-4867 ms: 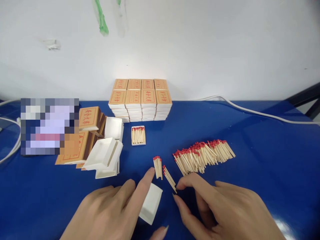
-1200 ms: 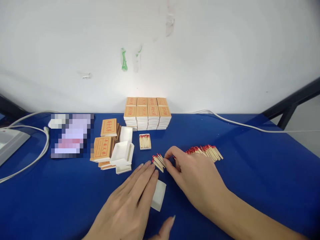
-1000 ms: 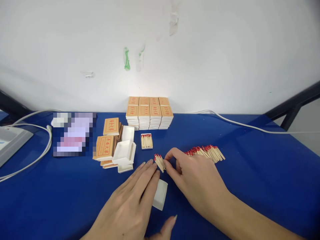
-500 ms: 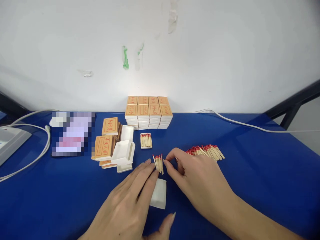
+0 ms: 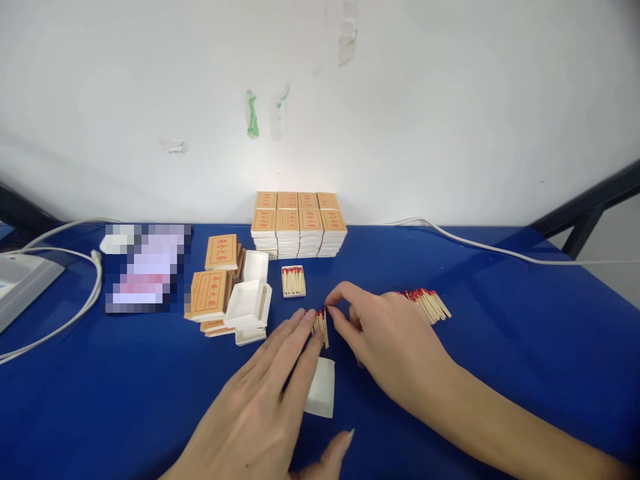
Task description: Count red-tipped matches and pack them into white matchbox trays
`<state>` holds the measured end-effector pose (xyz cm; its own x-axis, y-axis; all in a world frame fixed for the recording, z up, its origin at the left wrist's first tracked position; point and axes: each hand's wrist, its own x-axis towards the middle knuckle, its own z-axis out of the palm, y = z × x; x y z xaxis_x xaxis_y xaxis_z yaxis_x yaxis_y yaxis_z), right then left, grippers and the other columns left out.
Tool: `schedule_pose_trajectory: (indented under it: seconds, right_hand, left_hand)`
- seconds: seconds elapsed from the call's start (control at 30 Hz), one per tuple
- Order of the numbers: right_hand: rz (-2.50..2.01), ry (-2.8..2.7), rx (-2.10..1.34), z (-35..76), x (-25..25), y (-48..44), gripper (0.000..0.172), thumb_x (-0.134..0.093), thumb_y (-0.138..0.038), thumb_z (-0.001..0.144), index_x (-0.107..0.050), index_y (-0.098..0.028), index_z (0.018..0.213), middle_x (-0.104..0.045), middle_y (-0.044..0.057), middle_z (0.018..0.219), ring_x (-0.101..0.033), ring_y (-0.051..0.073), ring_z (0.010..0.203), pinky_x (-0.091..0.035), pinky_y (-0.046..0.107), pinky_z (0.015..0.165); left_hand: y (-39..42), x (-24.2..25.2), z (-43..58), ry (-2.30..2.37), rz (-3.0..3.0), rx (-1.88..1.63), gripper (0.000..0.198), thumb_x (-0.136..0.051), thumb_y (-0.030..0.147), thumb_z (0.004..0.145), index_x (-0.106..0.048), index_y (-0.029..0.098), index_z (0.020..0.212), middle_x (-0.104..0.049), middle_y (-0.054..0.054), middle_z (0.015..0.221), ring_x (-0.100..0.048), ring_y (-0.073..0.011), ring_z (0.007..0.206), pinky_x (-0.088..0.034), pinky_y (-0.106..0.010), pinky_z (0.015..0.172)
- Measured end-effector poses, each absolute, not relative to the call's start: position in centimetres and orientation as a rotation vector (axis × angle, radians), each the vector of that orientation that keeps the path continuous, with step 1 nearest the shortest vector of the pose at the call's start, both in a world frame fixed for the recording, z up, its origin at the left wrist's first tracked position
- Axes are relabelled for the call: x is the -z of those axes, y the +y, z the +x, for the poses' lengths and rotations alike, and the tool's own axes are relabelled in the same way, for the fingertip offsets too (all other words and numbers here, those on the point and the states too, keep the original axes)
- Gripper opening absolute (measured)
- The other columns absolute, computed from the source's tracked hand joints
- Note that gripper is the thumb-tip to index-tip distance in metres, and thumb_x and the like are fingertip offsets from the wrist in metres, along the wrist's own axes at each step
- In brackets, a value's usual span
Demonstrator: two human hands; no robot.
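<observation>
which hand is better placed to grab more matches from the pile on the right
Right, most likely: the right hand is nearer the pile, hiding part of it from view. The left hand is farther off, its fingers partly covering the small bunch.

A blurred-out flat object [image 5: 150, 270], perhaps a phone, lies at the left of the blue counter [image 5: 550, 333], with white cables [image 5: 83, 313] and a pale device [image 5: 25, 283] near it. Another cord [image 5: 475, 243] trails along the right rear. The white wall [image 5: 425, 100] behind bears green smears [image 5: 252, 115]; dark bars [image 5: 590, 207] slant at both sides.
</observation>
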<state>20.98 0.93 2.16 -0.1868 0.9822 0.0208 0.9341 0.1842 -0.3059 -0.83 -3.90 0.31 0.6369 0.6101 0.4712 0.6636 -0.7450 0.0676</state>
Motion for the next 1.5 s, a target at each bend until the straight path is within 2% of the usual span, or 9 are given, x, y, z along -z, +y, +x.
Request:
schedule_pose_trajectory:
  seconds: [0.2, 0.43, 0.6, 0.73, 0.83, 0.93, 1.23, 1.37, 1.5]
  right_hand:
    - [-1.839, -2.262, -0.368, 20.9, -2.2, 0.4, 0.015, -0.058, -0.027, 0.110, -0.073, -0.026, 0.111, -0.065, -0.006, 0.061, -0.061, 0.017, 0.052, -0.029, 0.031, 0.057]
    - [-1.829, -2.258, -0.377, 20.9, -2.3, -0.1, 0.014, -0.059, -0.026, 0.108, -0.073, -0.026, 0.107, -0.064, -0.006, 0.060, -0.060, 0.016, 0.051, -0.025, 0.032, 0.055]
    - [-1.829, -2.241, -0.387, 21.1, -2.5, 0.0, 0.013, -0.060, -0.028, 0.108, -0.073, -0.026, 0.109, -0.064, -0.005, 0.061, -0.060, 0.017, 0.052, -0.028, 0.032, 0.055]
    - [-1.795, -2.252, -0.434, 21.2, -3.1, 0.6, 0.017, -0.057, -0.030, 0.112, -0.073, -0.027, 0.118, -0.069, -0.005, 0.067, -0.061, 0.017, 0.055, -0.035, 0.032, 0.059]
    - [-1.734, -2.287, -0.491, 20.9, -3.7, 1.2, 0.023, -0.052, -0.029, 0.115, -0.074, -0.030, 0.121, -0.074, -0.005, 0.075, -0.065, 0.017, 0.062, -0.040, 0.031, 0.065]
    - [-1.694, -2.318, -0.526, 20.4, -3.9, 1.6, 0.025, -0.051, -0.027, 0.115, -0.076, -0.031, 0.115, -0.076, -0.004, 0.079, -0.069, 0.018, 0.070, -0.043, 0.032, 0.070]
    - [-1.682, -2.318, -0.613, 20.1, -3.7, 1.5, 0.026, -0.051, -0.026, 0.115, -0.076, -0.031, 0.115, -0.072, -0.005, 0.073, -0.064, 0.017, 0.064, -0.042, 0.032, 0.069]
    - [-1.665, -2.333, -0.693, 20.2, -4.1, 1.3, 0.026, -0.051, -0.028, 0.115, -0.077, -0.032, 0.115, -0.072, -0.006, 0.073, -0.062, 0.014, 0.058, -0.039, 0.031, 0.064]
    - [-1.666, -2.313, -0.726, 20.3, -4.4, 1.2, 0.029, -0.047, -0.030, 0.117, -0.075, -0.034, 0.116, -0.072, -0.006, 0.075, -0.066, 0.017, 0.066, -0.038, 0.031, 0.065]
  left_hand:
    - [-3.6, -0.4, -0.9, -1.032, -2.763, 0.685, 0.071, -0.067, 0.043, 0.097, -0.062, -0.002, 0.152, -0.068, -0.025, 0.156, -0.069, -0.0379, 0.144, -0.067, -0.045, 0.110]
    - [-3.8, -0.5, -1.0, -1.023, -2.745, 0.753, 0.059, -0.063, 0.038, 0.101, -0.065, -0.001, 0.146, -0.073, -0.024, 0.150, -0.074, -0.0335, 0.139, -0.067, -0.039, 0.110]
    - [-4.0, -0.5, -0.9, -1.045, -2.738, 0.794, 0.058, -0.064, 0.038, 0.103, -0.065, 0.000, 0.146, -0.075, -0.024, 0.148, -0.075, -0.0332, 0.138, -0.067, -0.039, 0.110]
    - [-4.5, -0.7, -1.0, -1.085, -2.727, 0.854, 0.053, -0.065, 0.033, 0.103, -0.064, 0.004, 0.147, -0.078, -0.021, 0.143, -0.078, -0.0303, 0.134, -0.067, -0.039, 0.112]
    - [-4.6, -0.7, -1.1, -1.044, -2.734, 0.898, 0.047, -0.066, 0.031, 0.102, -0.065, 0.007, 0.143, -0.081, -0.019, 0.133, -0.080, -0.0297, 0.129, -0.069, -0.040, 0.109]
    - [-4.5, -0.9, -1.0, -1.021, -2.747, 0.918, 0.041, -0.067, 0.029, 0.102, -0.068, 0.007, 0.137, -0.083, -0.018, 0.125, -0.082, -0.0309, 0.122, -0.072, -0.042, 0.103]
    - [-4.2, -0.7, -0.6, -0.901, -2.773, 0.879, 0.029, -0.063, 0.025, 0.103, -0.076, 0.008, 0.122, -0.087, -0.014, 0.109, -0.087, -0.0311, 0.100, -0.076, -0.043, 0.088]
    - [-4.1, -0.4, -0.6, -0.909, -2.764, 0.910, 0.031, -0.063, 0.028, 0.103, -0.078, 0.007, 0.121, -0.087, -0.015, 0.110, -0.087, -0.0318, 0.102, -0.076, -0.043, 0.086]
    - [-4.0, -0.4, -0.5, -0.918, -2.746, 0.912, 0.033, -0.062, 0.029, 0.104, -0.078, 0.007, 0.122, -0.087, -0.015, 0.114, -0.086, -0.0318, 0.104, -0.075, -0.043, 0.087]
